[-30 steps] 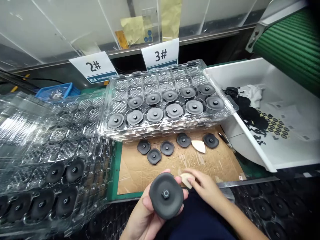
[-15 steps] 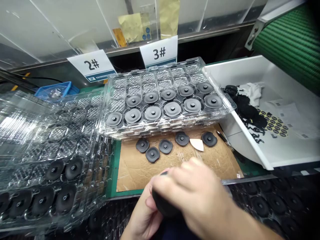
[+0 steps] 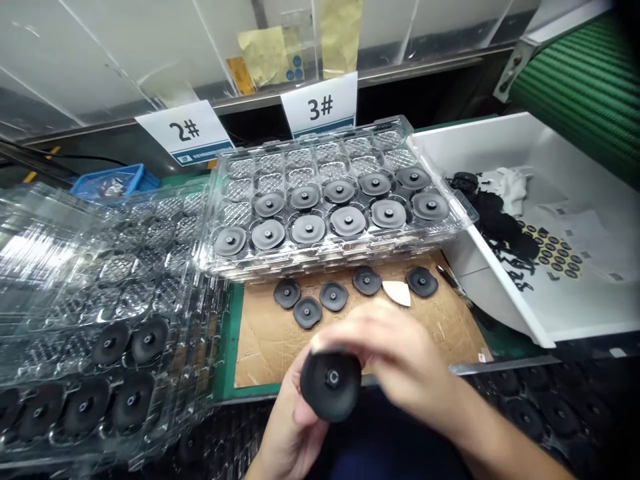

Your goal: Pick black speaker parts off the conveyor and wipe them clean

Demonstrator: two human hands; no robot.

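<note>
A black rubbery disc (image 3: pixel 331 393) with a small raised centre stud faces me, low in front of the cardboard. My left hand (image 3: pixel 295 420) is closed on its left edge, the thumb lying by the lower left rim. My right hand (image 3: pixel 400 353) is slightly blurred, its fingers bent over the disc's top edge and gripping there. Just beyond my hands, several similar dark discs (image 3: pixel 333 296) lie on a cardboard sheet (image 3: pixel 265 347), along with a white pointed piece (image 3: pixel 397 292).
Behind the cardboard stands a stack of clear trays (image 3: pixel 240 190), its front two rows holding discs. More clear trays (image 3: pixel 115 267) stand at left. To the right is a white bin (image 3: pixel 505 287) with black scraps and a sticker sheet. A pen (image 3: pixel 453 283) lies beside it.
The disc has turned so its studded face shows towards me. My right hand has shifted from covering the disc to its upper edge, uncovering most of it.
</note>
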